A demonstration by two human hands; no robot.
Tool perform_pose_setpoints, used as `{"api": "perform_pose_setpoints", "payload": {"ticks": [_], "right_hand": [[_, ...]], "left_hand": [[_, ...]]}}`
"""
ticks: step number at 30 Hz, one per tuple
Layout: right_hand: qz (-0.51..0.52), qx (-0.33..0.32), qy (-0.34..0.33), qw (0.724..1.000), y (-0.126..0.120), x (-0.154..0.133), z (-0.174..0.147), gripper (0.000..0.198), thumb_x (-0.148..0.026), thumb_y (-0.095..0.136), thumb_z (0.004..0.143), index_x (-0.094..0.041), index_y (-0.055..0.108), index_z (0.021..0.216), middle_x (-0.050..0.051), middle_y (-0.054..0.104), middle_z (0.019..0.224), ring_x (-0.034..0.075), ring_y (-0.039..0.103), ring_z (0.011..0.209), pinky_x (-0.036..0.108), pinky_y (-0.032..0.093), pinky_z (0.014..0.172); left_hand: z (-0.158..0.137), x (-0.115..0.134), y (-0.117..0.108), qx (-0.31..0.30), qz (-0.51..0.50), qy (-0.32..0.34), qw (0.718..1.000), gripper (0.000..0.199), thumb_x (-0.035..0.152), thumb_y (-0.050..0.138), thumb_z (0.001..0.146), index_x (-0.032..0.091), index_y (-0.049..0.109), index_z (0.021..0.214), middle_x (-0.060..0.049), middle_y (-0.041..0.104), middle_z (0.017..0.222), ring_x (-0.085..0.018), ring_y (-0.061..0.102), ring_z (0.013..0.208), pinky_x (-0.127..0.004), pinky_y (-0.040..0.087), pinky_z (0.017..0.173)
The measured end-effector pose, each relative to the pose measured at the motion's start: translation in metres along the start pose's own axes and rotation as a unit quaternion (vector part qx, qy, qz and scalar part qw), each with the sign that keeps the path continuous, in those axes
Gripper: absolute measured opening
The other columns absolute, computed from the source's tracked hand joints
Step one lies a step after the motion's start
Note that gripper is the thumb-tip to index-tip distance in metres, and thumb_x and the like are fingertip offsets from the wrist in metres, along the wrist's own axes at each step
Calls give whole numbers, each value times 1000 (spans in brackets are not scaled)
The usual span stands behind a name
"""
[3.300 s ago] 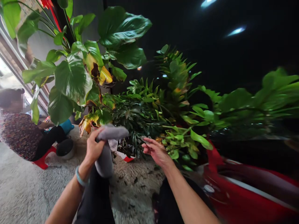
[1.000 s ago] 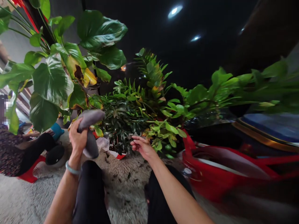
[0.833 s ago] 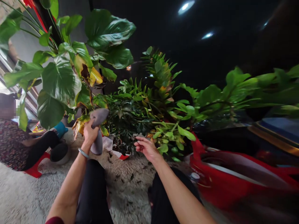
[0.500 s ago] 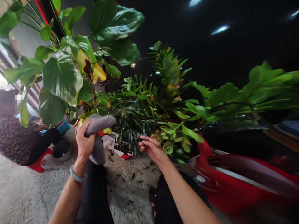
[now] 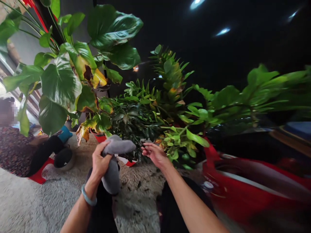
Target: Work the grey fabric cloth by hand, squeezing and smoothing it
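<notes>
In the lower middle, my left hand (image 5: 100,163) is closed round a soft grey sock (image 5: 119,147). One part of the sock points right, and another hangs down below my fingers. To its right my right hand (image 5: 155,155) is half raised, thumb and fingertips brought together in a pinch. Whether something small is between those fingertips I cannot make out against the dark leaves behind. A gap separates the sock's tip from my right fingertips. A pale bangle (image 5: 88,195) circles my left wrist.
Potted plants (image 5: 131,113) stand close in front, a large-leaved one (image 5: 60,79) at left. A red bag (image 5: 233,187) stands open at right. At left a person (image 5: 16,149) sits on a red stool (image 5: 42,171) beside a dark bucket (image 5: 63,158). Rough concrete floor (image 5: 43,204) lies below.
My left hand has moved right and down with the sock, nearer to my right hand. My right hand has stayed in about the same place. The view has shifted slightly.
</notes>
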State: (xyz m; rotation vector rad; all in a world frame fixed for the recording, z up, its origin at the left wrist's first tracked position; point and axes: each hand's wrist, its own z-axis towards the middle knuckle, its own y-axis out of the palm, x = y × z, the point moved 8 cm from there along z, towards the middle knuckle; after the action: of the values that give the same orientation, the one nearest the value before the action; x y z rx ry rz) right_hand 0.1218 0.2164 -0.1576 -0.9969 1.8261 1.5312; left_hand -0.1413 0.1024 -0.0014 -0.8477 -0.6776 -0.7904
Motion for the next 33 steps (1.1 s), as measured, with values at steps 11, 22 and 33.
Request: {"api": "perform_pose_setpoints", "payload": {"ticks": [11,22,33], "right_hand": [[5,22,-10,1000,-3,-1,-3,28,-25,90,47,-19,71,67,5,75,65,15,64,51,29,58,54],[-10,-12,-21,1000,0,-7,-7,34,-27,80,52,-19,71,84,-1,66,56,14,56,43,30,50,48],[-32,69,40,996,-19,4,-3,12,-24,70,65,-20,65,75,3,67,57,15,56,45,26,46,45]], "left_hand": [[46,41,57,-52,38,62,996,53,1,66,67,21,74,115,-9,67,125,-25,63,119,-43,48,109],[73,103,70,33,19,179,983,53,4,64,74,24,69,124,-9,59,137,-26,56,130,-42,44,114],[12,82,77,-126,88,164,974,58,2,61,68,25,72,121,-8,60,138,-26,60,126,-40,49,110]]}}
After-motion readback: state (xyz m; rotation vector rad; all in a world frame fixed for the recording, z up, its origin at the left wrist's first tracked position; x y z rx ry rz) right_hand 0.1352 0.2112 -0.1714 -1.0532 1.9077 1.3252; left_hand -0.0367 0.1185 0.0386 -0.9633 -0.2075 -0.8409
